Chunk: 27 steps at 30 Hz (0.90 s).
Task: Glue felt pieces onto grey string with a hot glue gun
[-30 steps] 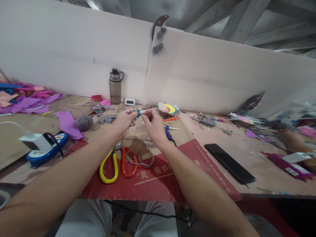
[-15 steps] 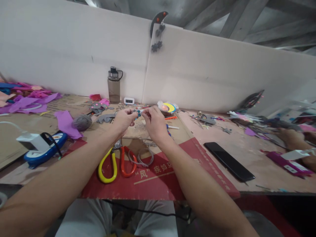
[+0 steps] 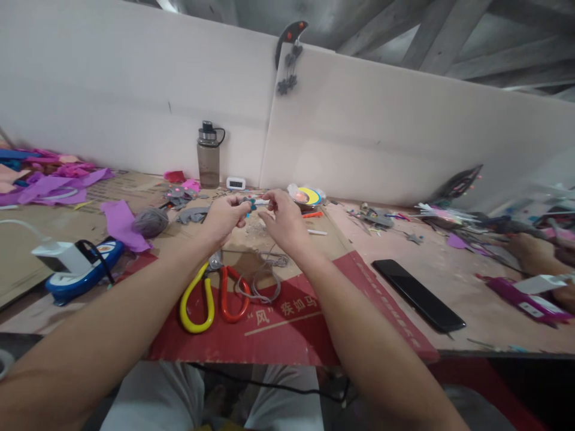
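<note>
My left hand (image 3: 223, 220) is closed, pinching a small teal-grey piece (image 3: 250, 205) between thumb and fingers; its exact kind is too small to make out. Just to the right of the piece is my right hand (image 3: 286, 222), its thumb and forefinger apart and nothing visible held between them. Below both hands lies a pair of scissors (image 3: 196, 314) with one yellow and one red handle, blades pointing away from me. Beside the red handle rests a loose coil of thin grey cord (image 3: 265, 293).
A red-printed cardboard sheet (image 3: 287, 341) covers the table before me. A bottle (image 3: 209, 158) and grey yarn ball (image 3: 151, 222) stand left, near a blue power strip (image 3: 67, 293). To the right are a black phone (image 3: 417, 296) and another person's hand (image 3: 530, 251).
My right hand's thumb and forefinger have parted and come away from the teal-grey piece. The left hand keeps its pinch in nearly the same place.
</note>
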### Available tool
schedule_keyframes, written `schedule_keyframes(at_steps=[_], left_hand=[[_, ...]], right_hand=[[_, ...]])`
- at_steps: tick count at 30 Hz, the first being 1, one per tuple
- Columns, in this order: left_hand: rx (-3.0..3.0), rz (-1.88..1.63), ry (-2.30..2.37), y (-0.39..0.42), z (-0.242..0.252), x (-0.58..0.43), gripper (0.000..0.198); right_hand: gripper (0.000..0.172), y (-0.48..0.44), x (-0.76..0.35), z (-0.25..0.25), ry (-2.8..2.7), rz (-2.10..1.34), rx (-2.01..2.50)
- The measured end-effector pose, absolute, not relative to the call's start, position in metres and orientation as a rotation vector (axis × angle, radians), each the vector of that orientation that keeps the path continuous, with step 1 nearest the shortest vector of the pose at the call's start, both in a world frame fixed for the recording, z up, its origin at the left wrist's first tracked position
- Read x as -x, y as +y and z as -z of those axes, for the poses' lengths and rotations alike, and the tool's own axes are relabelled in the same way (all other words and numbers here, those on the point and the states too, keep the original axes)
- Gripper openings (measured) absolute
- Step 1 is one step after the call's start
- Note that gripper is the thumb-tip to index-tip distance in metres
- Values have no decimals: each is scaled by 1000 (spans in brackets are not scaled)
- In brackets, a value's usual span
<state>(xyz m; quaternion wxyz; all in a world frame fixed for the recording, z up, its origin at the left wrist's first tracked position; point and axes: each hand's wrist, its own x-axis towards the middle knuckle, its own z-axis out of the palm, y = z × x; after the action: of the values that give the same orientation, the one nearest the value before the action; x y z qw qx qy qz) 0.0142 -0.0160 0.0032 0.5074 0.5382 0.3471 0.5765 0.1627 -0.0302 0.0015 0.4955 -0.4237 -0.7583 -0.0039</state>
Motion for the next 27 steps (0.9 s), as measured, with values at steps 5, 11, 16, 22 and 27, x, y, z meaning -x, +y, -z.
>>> schedule_keyframes(at_steps=[5, 11, 16, 22, 27], left_hand=[[-1279, -1408, 846, -12, -3, -12, 18], [-1351, -1340, 862, -16, -3, -16, 18], [-1366, -1301, 860, -19, -4, -18, 13], [-1368, -1244, 811, -17, -2, -16, 13], [-1375, -1236, 783, -16, -1, -17, 13]], right_hand=[[11, -33, -166, -5, -1856, 26, 958], [7, -37, -165, -9, -1827, 72, 961], [10, -35, -165, -8, -1828, 107, 993], [14, -36, -165, -8, -1837, 165, 1031], [15, -35, -165, -7, -1840, 196, 1065]])
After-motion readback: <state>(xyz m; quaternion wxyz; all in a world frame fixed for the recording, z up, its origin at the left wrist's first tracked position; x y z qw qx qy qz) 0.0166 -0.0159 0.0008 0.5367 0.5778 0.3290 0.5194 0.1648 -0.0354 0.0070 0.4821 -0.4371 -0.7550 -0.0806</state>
